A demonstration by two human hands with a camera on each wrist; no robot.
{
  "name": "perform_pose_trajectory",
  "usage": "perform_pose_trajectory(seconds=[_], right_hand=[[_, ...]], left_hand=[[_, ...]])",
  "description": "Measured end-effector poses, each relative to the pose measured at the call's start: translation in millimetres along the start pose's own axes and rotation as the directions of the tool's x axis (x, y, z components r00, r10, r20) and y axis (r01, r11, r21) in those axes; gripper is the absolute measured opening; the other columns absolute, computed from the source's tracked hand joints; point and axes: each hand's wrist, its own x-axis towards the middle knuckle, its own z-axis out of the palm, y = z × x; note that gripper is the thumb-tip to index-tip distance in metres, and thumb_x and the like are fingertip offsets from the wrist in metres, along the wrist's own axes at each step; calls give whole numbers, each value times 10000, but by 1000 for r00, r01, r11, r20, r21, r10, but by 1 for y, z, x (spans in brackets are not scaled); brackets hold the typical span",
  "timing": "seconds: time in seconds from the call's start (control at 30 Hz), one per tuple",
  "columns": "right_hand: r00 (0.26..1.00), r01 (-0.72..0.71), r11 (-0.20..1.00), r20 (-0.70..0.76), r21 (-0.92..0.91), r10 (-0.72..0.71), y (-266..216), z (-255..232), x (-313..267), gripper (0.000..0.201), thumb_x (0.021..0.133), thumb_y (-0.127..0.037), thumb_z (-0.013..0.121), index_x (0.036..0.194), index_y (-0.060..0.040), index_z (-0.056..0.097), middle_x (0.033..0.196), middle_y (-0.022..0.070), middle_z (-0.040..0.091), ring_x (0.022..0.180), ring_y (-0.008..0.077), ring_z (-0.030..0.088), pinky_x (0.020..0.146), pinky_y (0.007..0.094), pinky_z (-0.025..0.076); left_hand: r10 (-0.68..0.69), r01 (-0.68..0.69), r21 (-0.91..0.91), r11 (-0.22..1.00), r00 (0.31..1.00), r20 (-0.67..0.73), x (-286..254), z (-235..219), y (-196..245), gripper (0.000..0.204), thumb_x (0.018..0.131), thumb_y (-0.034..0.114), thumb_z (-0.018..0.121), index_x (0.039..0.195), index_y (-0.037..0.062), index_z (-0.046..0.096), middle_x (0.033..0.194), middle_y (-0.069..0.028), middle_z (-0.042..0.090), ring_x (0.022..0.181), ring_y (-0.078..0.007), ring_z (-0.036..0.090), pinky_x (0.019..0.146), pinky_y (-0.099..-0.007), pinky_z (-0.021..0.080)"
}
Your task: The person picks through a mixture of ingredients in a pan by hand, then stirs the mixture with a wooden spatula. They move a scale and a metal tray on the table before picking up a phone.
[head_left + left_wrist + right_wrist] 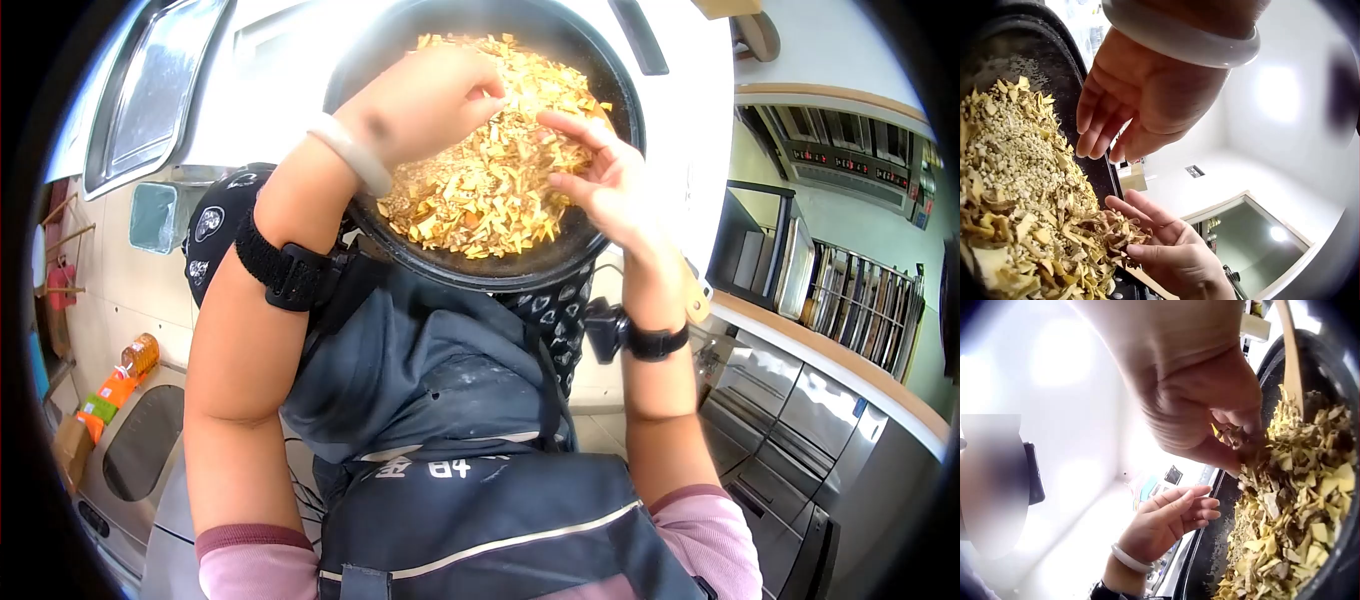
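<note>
A round black pan (618, 70) holds a heap of yellow-brown dried slices (480, 215) mixed with small pale grains (1013, 153). Above the heap, my left hand (435, 105), wearing a white bangle, has loosely bent fingers with nothing in them. In the left wrist view this hand hangs over the pan's rim. My right hand (605, 180) is low at the right side of the heap. Its fingers and thumb curl round some dried slices, seen at the fingertips (1235, 464) in the right wrist view. A wooden spatula (1291, 356) stands in the heap beyond it.
The pan stands on a white surface (690, 120), its near edge close to the apron (430, 370). A metal tray (150, 90) is at the left, and a dark flat object (638, 35) lies at the back right. Steel drawers (790, 410) stand on the right.
</note>
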Motion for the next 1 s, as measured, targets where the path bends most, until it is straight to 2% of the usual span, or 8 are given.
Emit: perform_pose_trajectory(seconds=[0.23,0.27,0.5,0.6,0.7,0.8,0.87,1.0], right_hand=[[960,16,991,-274,-135,-53,13,-6,-10,418,811,134,508,1201,-18,516,1171,85,570,1003,154,601,815,240,492],[951,58,961,-278,-269,-135,21,-11,-10,373,833,107,509,1183,-19,527,1135,97,587,975,170,622,812,248,499],[940,-16,968,-334,-251,-71,17,-7,-13,314,792,-7,646,1101,-10,590,1102,116,596,926,188,631,819,278,503],[960,78,719,-142,-690,-240,7,-3,-19,401,692,-130,746,1060,-27,624,1003,146,617,841,254,630,782,302,495],[979,-138,733,-202,-666,1,3,3,-19,314,701,-129,741,984,-24,656,927,132,633,802,254,628,744,308,497],[969,-112,869,-248,-482,-13,16,3,-20,239,756,-101,705,976,-16,665,874,115,648,761,184,627,679,277,491],[964,-117,928,-264,-353,21,16,5,-20,241,777,-91,692,1003,-16,659,871,108,653,745,151,623,660,262,489],[976,-16,968,-216,-251,-39,4,10,-19,241,805,-69,667,1039,-15,649,886,82,660,732,95,599,651,246,494]], left_hand=[[19,-22,23,999,994,103,0,13,0,185,802,122,615,917,-21,638,776,-172,631,715,-281,625,655,-336,492],[32,-32,-6,999,995,95,0,16,0,187,800,119,619,926,-17,639,779,-166,634,714,-274,625,659,-335,494],[119,-125,39,991,983,138,-4,36,-2,288,743,100,666,1021,44,615,888,-141,586,847,-288,583,760,-356,474],[53,-79,94,992,967,250,-3,36,-1,222,714,80,671,924,43,608,871,-132,573,839,-302,567,761,-367,466],[-64,24,132,991,951,302,-2,35,0,198,693,72,676,864,39,583,873,-129,567,851,-302,558,756,-371,461],[9,-42,133,990,972,236,-4,38,-2,218,703,84,680,901,42,600,866,-122,569,866,-293,555,769,-367,458],[212,-213,17,977,976,39,-5,40,-1,213,744,109,681,934,39,614,816,-105,580,763,-248,578,707,-343,478],[100,-58,-199,978,974,206,4,32,16,180,788,133,672,923,23,629,753,-92,598,675,-188,592,632,-301,485]])
